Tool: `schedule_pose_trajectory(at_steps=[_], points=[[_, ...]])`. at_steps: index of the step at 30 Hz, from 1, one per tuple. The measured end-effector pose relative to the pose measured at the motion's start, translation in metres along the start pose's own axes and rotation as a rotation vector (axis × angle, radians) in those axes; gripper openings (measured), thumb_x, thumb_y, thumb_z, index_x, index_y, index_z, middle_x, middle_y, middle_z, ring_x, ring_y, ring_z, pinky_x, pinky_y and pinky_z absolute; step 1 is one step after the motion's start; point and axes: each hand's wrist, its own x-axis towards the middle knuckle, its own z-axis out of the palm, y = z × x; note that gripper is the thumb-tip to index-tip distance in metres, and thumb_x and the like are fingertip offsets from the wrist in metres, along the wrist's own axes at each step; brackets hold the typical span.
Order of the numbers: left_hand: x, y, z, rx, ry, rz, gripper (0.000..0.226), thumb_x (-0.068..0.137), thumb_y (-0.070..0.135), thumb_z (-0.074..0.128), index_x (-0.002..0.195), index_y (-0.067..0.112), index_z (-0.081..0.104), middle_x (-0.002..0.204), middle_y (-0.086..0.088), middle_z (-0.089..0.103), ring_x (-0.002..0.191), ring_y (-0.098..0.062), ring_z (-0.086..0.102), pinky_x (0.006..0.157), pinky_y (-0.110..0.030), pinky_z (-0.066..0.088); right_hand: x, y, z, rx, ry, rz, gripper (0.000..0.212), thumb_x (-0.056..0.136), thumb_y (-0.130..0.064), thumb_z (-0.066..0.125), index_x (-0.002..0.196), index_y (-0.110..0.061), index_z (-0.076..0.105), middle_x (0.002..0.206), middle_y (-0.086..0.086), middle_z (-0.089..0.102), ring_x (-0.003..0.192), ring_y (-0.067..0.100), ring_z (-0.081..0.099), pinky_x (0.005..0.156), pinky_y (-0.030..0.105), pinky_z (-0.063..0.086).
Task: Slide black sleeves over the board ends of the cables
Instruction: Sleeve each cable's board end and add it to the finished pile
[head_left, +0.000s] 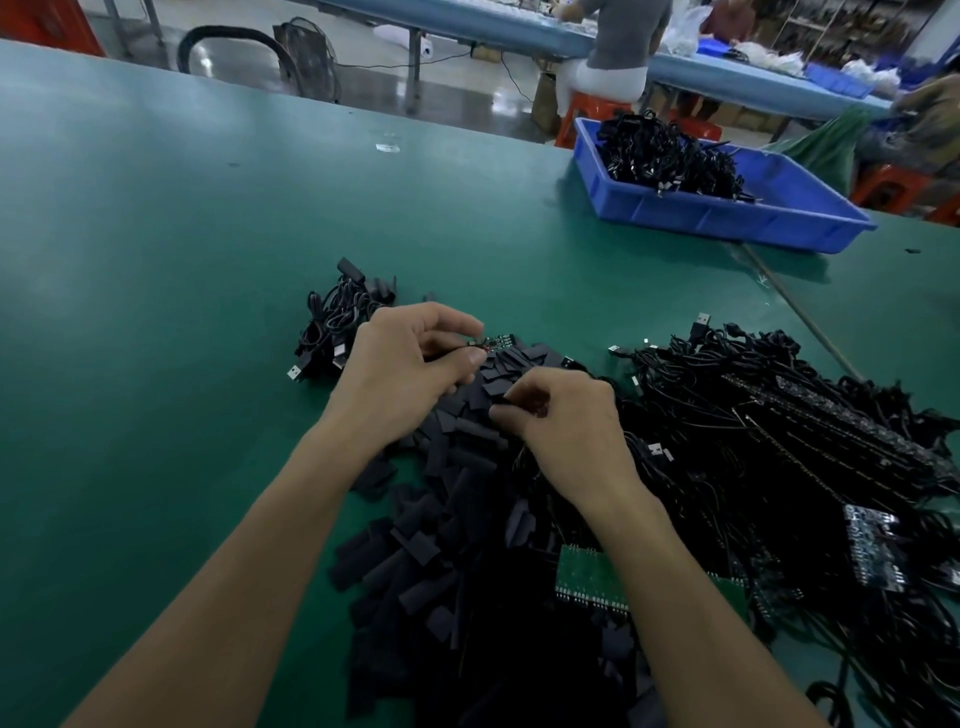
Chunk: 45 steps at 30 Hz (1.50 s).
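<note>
Left hand (400, 364), right hand (566, 421) bare; forearms bare.

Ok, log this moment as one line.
left hand: pinches cable's board end | right hand: curled over sleeve pile, hold unclear | board end: bare

Whole left half of the table (156, 260) is open, right up to the far edge. The middle of the near edge is buried in sleeves (441, 545), and the right side in tangled cables (753, 415). A small bundle (337, 322) sits just beyond the sleeves. A blue bin (727, 208) blocks the far right corner, with a bare strip between it and the cables.
</note>
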Motion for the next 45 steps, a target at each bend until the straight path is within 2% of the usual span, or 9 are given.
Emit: schedule_pose_trajectory(at_steps=[3, 8, 11, 15, 22, 25, 29, 36, 45], points=[[-0.001, 0.002, 0.001, 0.003, -0.005, -0.009, 0.013, 0.087, 0.012, 0.077, 0.094, 0.021, 0.071, 0.077, 0.004, 0.076, 0.071, -0.012, 0.073, 0.065, -0.02, 0.056, 0.002, 0.005, -0.008, 0.168, 0.074, 0.039, 0.022, 0.087, -0.026, 0.075, 0.078, -0.031, 0.055, 0.075, -0.013, 0.061, 0.069, -0.001, 0.059, 0.061, 0.01, 0.042], [-0.003, 0.006, 0.004, 0.029, -0.025, 0.002, 0.015, 0.087, 0.011, 0.077, 0.09, 0.025, 0.074, 0.074, 0.007, 0.075, 0.069, -0.01, 0.072, 0.065, -0.021, 0.057, -0.001, 0.013, -0.02, 0.388, 0.022, 0.133, 0.013, 0.097, -0.022, 0.059, 0.106, -0.032, 0.06, 0.087, -0.01, 0.066, 0.07, 0.008, 0.063, 0.068, 0.033, 0.055], [-0.004, 0.008, 0.004, 0.034, -0.035, -0.001, 0.015, 0.085, 0.011, 0.079, 0.09, 0.025, 0.075, 0.074, 0.01, 0.075, 0.069, -0.007, 0.072, 0.065, -0.02, 0.057, -0.004, 0.012, -0.028, 0.539, 0.048, 0.105, 0.016, 0.098, -0.012, 0.06, 0.095, -0.024, 0.07, 0.067, -0.01, 0.067, 0.058, 0.004, 0.061, 0.055, 0.02, 0.048], [-0.005, 0.011, 0.004, 0.02, -0.06, 0.001, 0.015, 0.084, 0.01, 0.08, 0.089, 0.023, 0.075, 0.072, 0.015, 0.074, 0.066, -0.002, 0.071, 0.057, -0.009, 0.048, -0.008, 0.009, -0.033, 0.695, 0.071, 0.036, 0.021, 0.096, -0.006, 0.064, 0.097, -0.024, 0.073, 0.071, -0.003, 0.072, 0.061, 0.008, 0.066, 0.054, 0.015, 0.049], [-0.005, 0.011, 0.002, 0.023, -0.066, 0.0, 0.014, 0.084, 0.011, 0.08, 0.089, 0.023, 0.076, 0.07, 0.016, 0.074, 0.064, -0.002, 0.07, 0.056, -0.008, 0.046, -0.007, 0.011, -0.03, 0.639, 0.128, 0.02, 0.02, 0.087, -0.014, 0.077, 0.098, -0.031, 0.073, 0.077, -0.01, 0.075, 0.071, 0.005, 0.068, 0.07, 0.026, 0.056], [-0.005, 0.011, 0.002, 0.021, -0.07, -0.005, 0.011, 0.084, 0.012, 0.08, 0.09, 0.022, 0.076, 0.07, 0.014, 0.074, 0.063, -0.003, 0.07, 0.055, -0.008, 0.046, -0.006, 0.01, -0.031, 0.634, 0.173, 0.007, 0.019, 0.084, -0.016, 0.08, 0.095, -0.031, 0.073, 0.083, -0.012, 0.076, 0.077, 0.005, 0.071, 0.075, 0.022, 0.057], [-0.004, 0.011, 0.001, 0.01, -0.068, -0.021, 0.007, 0.085, 0.017, 0.08, 0.089, 0.021, 0.076, 0.069, 0.006, 0.074, 0.061, -0.006, 0.069, 0.054, -0.011, 0.047, -0.007, 0.009, -0.031, 0.607, 0.194, -0.035, 0.019, 0.086, -0.015, 0.077, 0.094, -0.031, 0.071, 0.077, -0.012, 0.075, 0.074, 0.004, 0.07, 0.073, 0.015, 0.054], [-0.005, 0.011, 0.002, -0.023, -0.081, -0.05, 0.006, 0.084, 0.018, 0.08, 0.088, 0.02, 0.077, 0.069, 0.004, 0.075, 0.055, -0.005, 0.065, 0.052, -0.01, 0.046, -0.009, 0.009, -0.029, 0.588, 0.222, -0.058, 0.017, 0.087, -0.014, 0.077, 0.094, -0.029, 0.072, 0.074, -0.008, 0.074, 0.071, 0.007, 0.071, 0.072, 0.018, 0.054], [-0.003, 0.01, 0.004, -0.064, -0.097, -0.056, 0.006, 0.084, 0.017, 0.081, 0.087, 0.021, 0.077, 0.071, 0.003, 0.076, 0.054, -0.006, 0.065, 0.054, -0.011, 0.048, -0.011, 0.008, -0.027, 0.543, 0.236, -0.055, 0.011, 0.088, -0.021, 0.076, 0.089, -0.031, 0.074, 0.072, -0.006, 0.074, 0.068, 0.012, 0.071, 0.071, 0.045, 0.061]])
